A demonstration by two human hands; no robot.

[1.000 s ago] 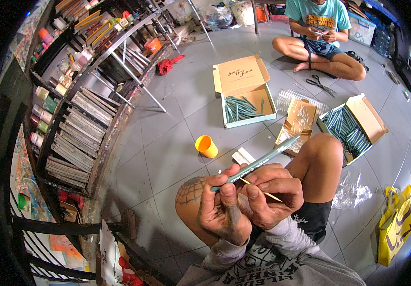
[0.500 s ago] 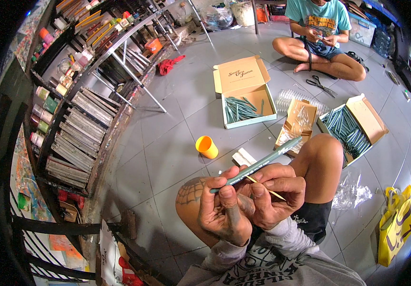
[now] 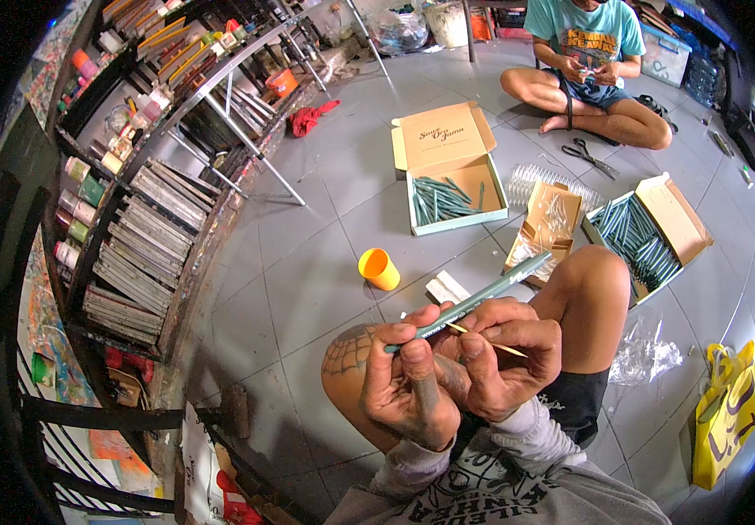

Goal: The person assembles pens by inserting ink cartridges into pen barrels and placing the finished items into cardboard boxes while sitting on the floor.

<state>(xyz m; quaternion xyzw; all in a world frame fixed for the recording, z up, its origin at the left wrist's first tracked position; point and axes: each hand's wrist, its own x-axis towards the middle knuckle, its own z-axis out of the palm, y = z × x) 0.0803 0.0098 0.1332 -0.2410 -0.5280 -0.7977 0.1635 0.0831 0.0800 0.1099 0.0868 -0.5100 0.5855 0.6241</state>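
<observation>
Between the thumb and fingers of my left hand [image 3: 421, 389] is the lower end of a dark green pen [image 3: 517, 274], tilted up to the right with white print along its barrel. My right hand [image 3: 517, 376] pinches a thin wooden toothpick [image 3: 509, 349]; its tip is at the pen's printed side. Some right fingers lie behind the barrel, and I cannot tell whether they press on it. Both hands are close together above my bent legs. Beyond them stand an orange-yellow cup [image 3: 379, 270] and a small white piece [image 3: 447, 290] on the floor.
Open cardboard boxes of green pens stand ahead [image 3: 460, 229] and to the right [image 3: 684, 223]. Between them lies a small carton [image 3: 559, 199] with clear bits. Scissors [image 3: 589, 159] lie near a seated person [image 3: 583, 52]. A yellow bag [image 3: 723, 429] is at right, a shelf [image 3: 123, 206] at left.
The toothpick lies slightly flatter, its tip a touch further left along the pen. The pen and my hands have hardly moved.
</observation>
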